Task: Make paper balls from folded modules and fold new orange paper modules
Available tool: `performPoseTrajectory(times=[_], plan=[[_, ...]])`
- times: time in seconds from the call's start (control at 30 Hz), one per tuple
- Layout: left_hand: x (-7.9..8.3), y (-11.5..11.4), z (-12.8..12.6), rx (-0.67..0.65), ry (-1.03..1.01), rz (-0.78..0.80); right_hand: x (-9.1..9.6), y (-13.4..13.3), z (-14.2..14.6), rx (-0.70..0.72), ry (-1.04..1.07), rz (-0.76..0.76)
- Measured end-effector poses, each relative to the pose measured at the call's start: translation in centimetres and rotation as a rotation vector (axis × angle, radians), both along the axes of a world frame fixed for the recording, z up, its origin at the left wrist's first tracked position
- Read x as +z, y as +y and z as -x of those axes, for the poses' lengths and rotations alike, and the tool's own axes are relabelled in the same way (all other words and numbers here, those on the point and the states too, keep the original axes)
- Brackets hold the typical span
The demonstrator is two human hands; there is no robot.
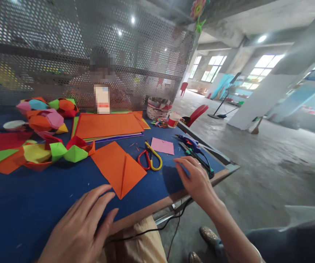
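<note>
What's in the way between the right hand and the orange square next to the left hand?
The red-and-yellow scissors lie between the right hand and the orange square. Nothing visible stands between the left hand and that paper.

Head view: left hand (82, 221) and right hand (194, 176) over a blue tabletop (47, 195).
Left grip is loose, fingers spread at the lower left edge of a creased orange sheet (113, 164); contact cannot be told. Right grip is slack, fingers bent, to the right of the scissors (151, 159). Pink slip (162, 146) lies beyond scissors; blue glue gun (190, 142) right of it. Stack of sheets (108, 125) sits toward the mesh panel (146, 54); folded paper pieces (75, 154) at left; cup (174, 120) beside woven basket (158, 110).
</note>
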State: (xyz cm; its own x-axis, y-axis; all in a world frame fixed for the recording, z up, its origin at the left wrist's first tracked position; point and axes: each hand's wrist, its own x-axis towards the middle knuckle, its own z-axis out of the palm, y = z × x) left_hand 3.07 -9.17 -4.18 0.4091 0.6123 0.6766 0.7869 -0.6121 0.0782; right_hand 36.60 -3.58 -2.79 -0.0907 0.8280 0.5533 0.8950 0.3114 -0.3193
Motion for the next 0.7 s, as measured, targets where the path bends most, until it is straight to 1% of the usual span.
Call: performPoseTrajectory(times=[0.07, 0.1, 0.13, 0.17, 0.2, 0.3, 0.33, 0.37, 0.4, 0.47, 0.57, 0.7], plan=[[0.7, 0.1, -1.2, -0.031, -0.048, 0.014, 0.3, -0.7, 2.4, 0.097, 0.071, 0.06], [1.0, 0.0, -1.7, -0.051, -0.095, 0.05, 0.5, -1.1, 3.7, 0.158, 0.135, 0.081], [1.3, -0.1, -2.1, -0.078, -0.165, 0.118, 0.7, -1.6, 5.0, 0.224, 0.206, 0.099], [1.6, -0.3, -2.4, -0.106, -0.254, 0.233, 1.0, -2.2, 6.1, 0.285, 0.263, 0.119], [1.9, -0.5, -2.7, -0.146, -0.354, 0.393, 1.2, -2.8, 7.2, 0.336, 0.316, 0.129], [2.6, -1.2, -2.9, -0.312, -0.673, 1.054, 1.7, -4.5, 9.5, 0.478, 0.396, 0.101], [2.7, -1.3, -2.9, -0.365, -0.766, 1.232, 1.8, -4.9, 9.9, 0.519, 0.408, 0.096], [2.7, -1.5, -2.8, -0.405, -0.846, 1.357, 2.0, -5.2, 10.3, 0.55, 0.413, 0.091], [2.6, -1.5, -2.7, -0.433, -0.918, 1.435, 2.1, -5.4, 10.5, 0.569, 0.412, 0.085], [2.2, -1.6, -2.6, -0.435, -1.031, 1.492, 2.3, -5.4, 10.8, 0.587, 0.393, 0.058], [1.6, -1.5, -2.7, -0.407, -1.154, 1.508, 2.4, -5.4, 10.9, 0.597, 0.346, 0.008], [1.6, -1.6, -3.1, -0.389, -1.274, 1.515, 2.2, -5.6, 11.0, 0.6, 0.293, -0.07]])
